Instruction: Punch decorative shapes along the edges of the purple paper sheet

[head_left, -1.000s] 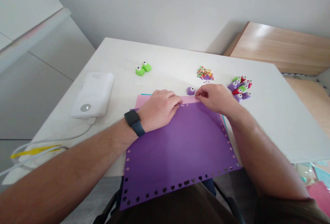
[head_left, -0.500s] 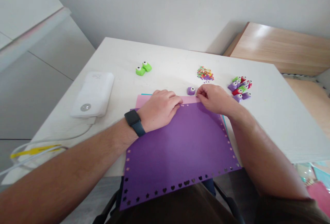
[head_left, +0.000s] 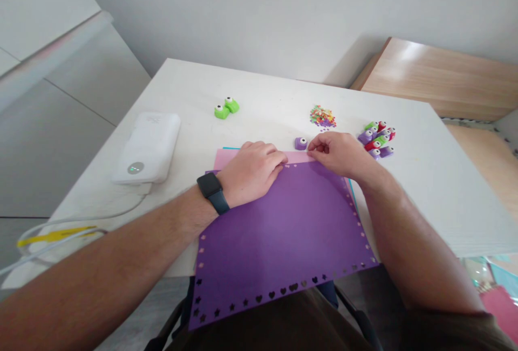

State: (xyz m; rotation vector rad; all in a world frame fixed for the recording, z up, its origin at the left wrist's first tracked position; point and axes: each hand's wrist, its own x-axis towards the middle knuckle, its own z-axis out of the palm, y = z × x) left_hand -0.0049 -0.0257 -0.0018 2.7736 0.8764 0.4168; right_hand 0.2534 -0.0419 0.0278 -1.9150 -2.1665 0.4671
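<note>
My left hand [head_left: 253, 173] lies flat across the top edge of a purple paper sheet [head_left: 279, 238], with its fingertips on a pink paper sheet [head_left: 226, 158] showing beneath. My right hand [head_left: 335, 154] pinches the pink sheet's top edge, close to a small purple craft punch [head_left: 300, 143]. Hearts and stars are punched along the purple sheet's edges. A teal sheet edge [head_left: 353, 192] shows under it on the right. Farther back lie a heap of paper cutouts [head_left: 322, 116], several clustered craft punches [head_left: 376, 140] and green punches [head_left: 225, 108].
A white power bank [head_left: 146, 149] with a cable sits left of the papers on the white table [head_left: 283, 89]. A yellow-and-white cable [head_left: 56, 236] trails past the table's left corner. Wooden surfaces [head_left: 437, 73] stand beyond the right edge, and coloured sheets [head_left: 502, 308] lie below it.
Both hands stay nearly still on the paper. The whole view shifts slightly with my head.
</note>
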